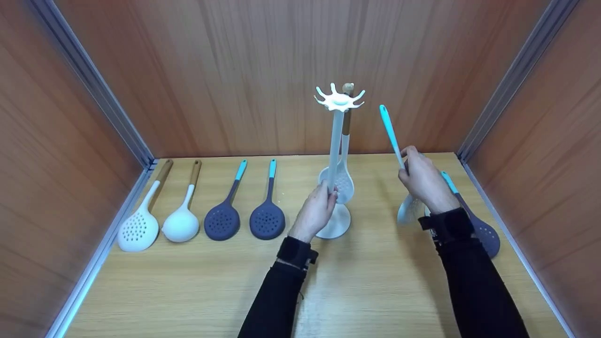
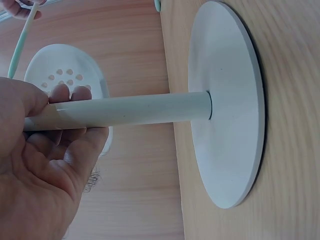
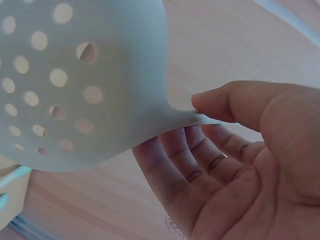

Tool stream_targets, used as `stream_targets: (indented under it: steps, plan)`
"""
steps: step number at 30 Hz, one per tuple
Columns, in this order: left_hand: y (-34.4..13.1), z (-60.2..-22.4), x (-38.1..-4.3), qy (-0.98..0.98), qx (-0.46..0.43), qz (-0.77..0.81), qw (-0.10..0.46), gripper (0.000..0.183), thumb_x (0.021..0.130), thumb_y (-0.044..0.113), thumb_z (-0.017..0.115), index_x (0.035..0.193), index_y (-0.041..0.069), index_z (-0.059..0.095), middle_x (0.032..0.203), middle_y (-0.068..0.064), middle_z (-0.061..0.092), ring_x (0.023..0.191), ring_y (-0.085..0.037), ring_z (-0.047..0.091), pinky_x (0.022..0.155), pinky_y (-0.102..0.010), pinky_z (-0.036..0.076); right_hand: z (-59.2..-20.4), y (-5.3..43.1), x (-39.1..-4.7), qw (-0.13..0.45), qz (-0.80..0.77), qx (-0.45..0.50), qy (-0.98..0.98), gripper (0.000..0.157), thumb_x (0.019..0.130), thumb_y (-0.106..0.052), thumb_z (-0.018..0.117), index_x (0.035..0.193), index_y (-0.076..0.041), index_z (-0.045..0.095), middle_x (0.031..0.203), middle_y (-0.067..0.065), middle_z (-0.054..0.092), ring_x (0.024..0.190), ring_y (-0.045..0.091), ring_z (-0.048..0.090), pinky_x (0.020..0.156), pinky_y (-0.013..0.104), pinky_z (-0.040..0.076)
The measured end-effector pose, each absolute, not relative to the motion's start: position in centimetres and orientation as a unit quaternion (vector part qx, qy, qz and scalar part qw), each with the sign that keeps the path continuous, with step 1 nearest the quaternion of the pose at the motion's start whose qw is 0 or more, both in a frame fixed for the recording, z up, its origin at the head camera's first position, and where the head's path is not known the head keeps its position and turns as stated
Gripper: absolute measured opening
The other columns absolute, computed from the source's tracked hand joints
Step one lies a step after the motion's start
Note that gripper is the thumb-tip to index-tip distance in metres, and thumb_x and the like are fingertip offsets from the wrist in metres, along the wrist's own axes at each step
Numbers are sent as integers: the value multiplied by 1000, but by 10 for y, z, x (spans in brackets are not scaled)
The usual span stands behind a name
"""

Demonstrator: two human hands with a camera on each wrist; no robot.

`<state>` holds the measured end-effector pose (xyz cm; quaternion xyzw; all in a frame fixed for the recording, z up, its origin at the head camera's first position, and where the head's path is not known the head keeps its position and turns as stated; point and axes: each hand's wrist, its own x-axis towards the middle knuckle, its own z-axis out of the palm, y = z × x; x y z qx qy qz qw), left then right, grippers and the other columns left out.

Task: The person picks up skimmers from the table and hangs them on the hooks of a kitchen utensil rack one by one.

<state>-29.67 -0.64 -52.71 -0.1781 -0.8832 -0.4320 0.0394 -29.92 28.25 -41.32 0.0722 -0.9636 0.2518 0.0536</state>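
My left hand (image 1: 312, 212) grips the upright pole (image 2: 135, 109) of a white utensil stand, whose round base (image 2: 227, 105) rests on the table. Curved prongs (image 1: 339, 99) crown the stand. From them hangs a white skimmer (image 1: 344, 185) with a brown handle, its holed head behind the pole. To the right, my right hand (image 1: 425, 180) pinches a pale skimmer (image 3: 100, 75) at the neck, between thumb and fingers. This one's turquoise handle (image 1: 389, 126) points up and its holed head tilts downward, partly covered by the hand in the head view.
On the left lie a white skimmer (image 1: 138, 231), a white ladle (image 1: 181, 225) and two dark skimmers (image 1: 222, 221) with turquoise tips. Another dark skimmer (image 1: 484, 234) lies by the right wall, partly behind the right sleeve. Wood-patterned panels (image 1: 263, 75) enclose the table's back and sides.
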Motion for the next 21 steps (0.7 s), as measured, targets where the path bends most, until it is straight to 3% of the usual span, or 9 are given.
stream_targets:
  steps: [7,21]
  plan:
    - [-6,-527,-296,-887,-171,-428,33,20,126,18,53,136,4,62,119,-13,74,101,-19,72,83,-34,64,-409,280,-296,71,261,72,-960,42,114,-1,57,155,7,52,114,25,72,90,37,71,77,47,59]
    - [-5,-528,-298,-887,-157,-433,22,19,127,22,52,135,8,62,118,-10,74,102,-19,73,85,-36,66,-398,272,-285,118,267,92,-952,38,115,0,55,152,8,54,118,29,69,93,39,71,78,49,57]
